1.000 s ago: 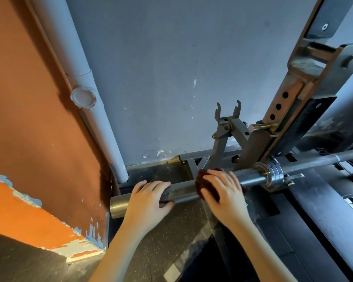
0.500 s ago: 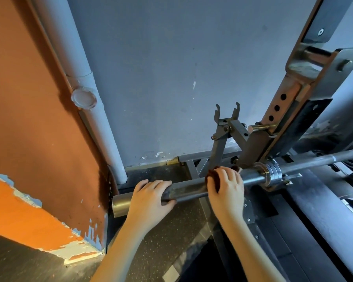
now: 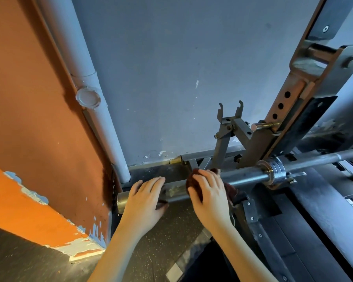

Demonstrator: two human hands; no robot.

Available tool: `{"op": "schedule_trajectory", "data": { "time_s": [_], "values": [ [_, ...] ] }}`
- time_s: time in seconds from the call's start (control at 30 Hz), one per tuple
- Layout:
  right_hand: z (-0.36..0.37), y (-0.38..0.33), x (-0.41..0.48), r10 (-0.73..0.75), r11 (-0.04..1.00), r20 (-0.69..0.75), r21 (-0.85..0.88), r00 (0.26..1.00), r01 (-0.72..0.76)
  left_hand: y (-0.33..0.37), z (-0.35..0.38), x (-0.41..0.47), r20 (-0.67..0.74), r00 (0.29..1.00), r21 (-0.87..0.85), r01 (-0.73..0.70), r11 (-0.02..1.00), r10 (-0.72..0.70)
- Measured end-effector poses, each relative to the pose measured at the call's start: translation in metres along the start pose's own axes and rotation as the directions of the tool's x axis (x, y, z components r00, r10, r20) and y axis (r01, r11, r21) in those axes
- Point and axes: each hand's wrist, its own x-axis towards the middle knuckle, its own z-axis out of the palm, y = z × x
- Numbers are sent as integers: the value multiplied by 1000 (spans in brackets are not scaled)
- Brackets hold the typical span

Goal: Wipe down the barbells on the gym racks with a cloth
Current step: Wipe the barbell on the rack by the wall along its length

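Vs half a second ago: left hand (image 3: 145, 200) same spot near the end of the barbell (image 3: 247, 177), right hand (image 3: 210, 194) has slid left along the thick end toward it, and more of the dark red cloth (image 3: 194, 184) shows past the fingers. Counts: one barbell, one cloth, two hands, one white pipe (image 3: 102, 127), three holes showing in the rack post (image 3: 281, 106). Left hand curled over the bar, thumb under, gripping it. Right hand wrapped over the cloth, pressing it on the bar; the cloth is mostly hidden under the palm. The bar lies low across the rack, its left end close to the orange wall (image 3: 29, 119), collar (image 3: 273, 169) right of the hands. Grey wall behind, speckled floor (image 3: 151, 251) below; forearms block part of the floor.
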Motion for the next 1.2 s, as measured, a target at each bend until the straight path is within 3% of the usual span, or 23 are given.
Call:
{"op": "schedule_trajectory", "data": {
  "time_s": [0.1,0.13,0.2,0.27,0.4,0.47,0.6,0.67,0.83,0.9,1.03,1.07,1.2],
  "values": [
    [-10,23,-1,-147,988,113,-34,983,152,-11,-3,-6,22,999,21,28,999,-28],
    [-12,30,2,-125,989,68,-67,990,130,-12,-4,-6,27,999,20,33,999,-34],
    [-10,28,2,48,997,-89,-61,995,-53,-11,-4,-5,25,999,5,44,999,-44],
    [4,4,1,157,988,-129,8,979,-157,-9,-6,-5,22,998,-19,57,998,-56],
    [13,-11,-8,-201,979,70,-7,977,202,-10,-9,-5,41,998,-47,50,998,-48],
    [2,6,-2,-254,963,112,-64,961,262,-9,-11,-5,52,998,-76,40,996,-36],
    [-5,17,10,56,991,-54,-117,997,-62,-18,-14,-12,43,994,-73,105,992,-102],
    [5,-1,8,109,992,-37,-52,993,-111,-22,-18,-14,49,986,-60,162,985,-159],
    [24,-31,-20,-263,964,107,-8,959,265,-23,-24,-13,138,978,-71,165,984,-154],
    [17,-23,-6,-260,963,131,-35,957,267,-23,-25,-13,161,975,-55,163,985,-152],
    [13,-31,31,12,994,80,-110,997,-3,-24,-26,-11,161,976,-63,161,985,-150],
    [17,-39,30,21,995,109,-98,994,-10,-24,-26,-11,154,977,-64,159,985,-148],
    [24,-48,5,-265,963,198,4,944,270,-26,-26,-12,159,977,-76,158,985,-144]
  ]
}}
